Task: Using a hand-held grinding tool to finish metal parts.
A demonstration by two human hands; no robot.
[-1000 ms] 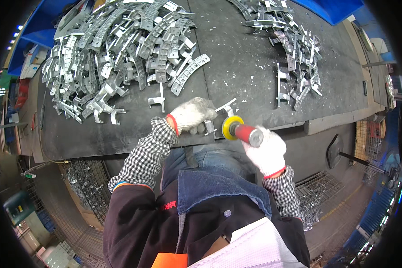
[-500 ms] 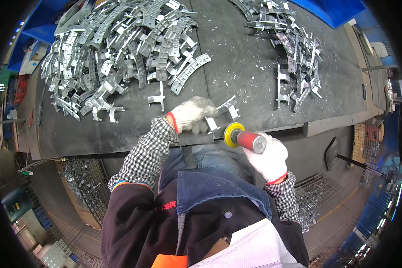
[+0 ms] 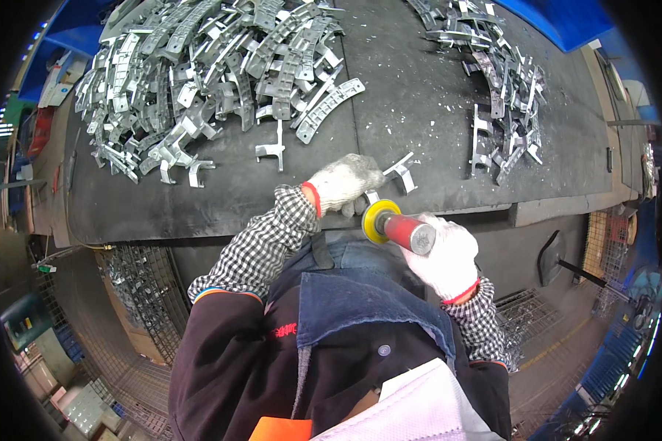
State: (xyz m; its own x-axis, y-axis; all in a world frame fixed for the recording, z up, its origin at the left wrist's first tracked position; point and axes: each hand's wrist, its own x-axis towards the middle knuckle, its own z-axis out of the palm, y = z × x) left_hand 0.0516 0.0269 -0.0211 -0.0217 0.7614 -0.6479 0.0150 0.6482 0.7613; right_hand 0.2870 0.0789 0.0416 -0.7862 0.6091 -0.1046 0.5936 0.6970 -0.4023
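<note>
- Bracket (image 3: 399, 175), a small bent metal piece, lies at the near edge of the dark bench (image 3: 221, 198), one end under the left hand (image 3: 343, 182), the other end poking out to the right.
- Left hand, in a white knit glove, has its fingers curled down over the bracket and pins it to the bench top.
- Right hand (image 3: 446, 256), also gloved, is wrapped tight around the red-and-silver body of a grinder (image 3: 399, 228); its yellow disc (image 3: 376, 220) faces the bracket just below the left hand's fingers.
- Against the frame a second ago, the right hand has dropped lower and drawn back toward the body, so more of the grinder's barrel now shows; the disc has stayed close to the bench edge throughout.
- Left hand has barely shifted in that time and the bracket sits in the same spot, which reads as grinding going on along one edge, not a change of part.
- Half a second ago the picture was nearly the same; only the right wrist has turned slightly.
- Big heap (image 3: 198, 81) of like parts fills the far left of the bench; a smaller pile (image 3: 500, 110) lies far right, both unchanged.
- One loose piece (image 3: 271, 149) lies alone between heap and hands.
</note>
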